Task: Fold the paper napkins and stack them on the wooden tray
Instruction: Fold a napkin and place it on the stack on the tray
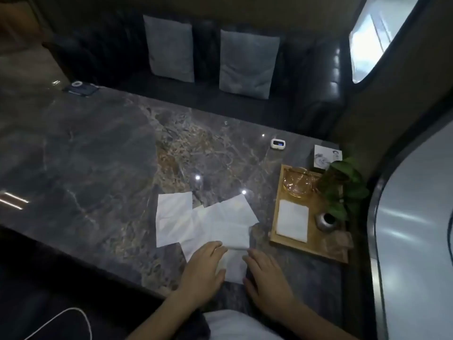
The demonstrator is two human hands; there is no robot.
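Several white paper napkins lie overlapping on the marble table. The nearest napkin (234, 262) sits between my hands, its far part folded over toward me. My left hand (204, 271) lies flat on its left side, fingertips at the folded edge. My right hand (266, 278) rests at its right edge, fingers spread. Unfolded napkins (175, 218) spread out behind. To the right, the wooden tray (310, 245) holds one folded napkin (293, 220).
On the tray also stand a glass dish (297, 184), a small metal pot (326, 222) and a leafy plant (343, 185). A white device (278, 143) and a card (327, 157) lie beyond it. The dark sofa with two cushions (247, 62) is across the table.
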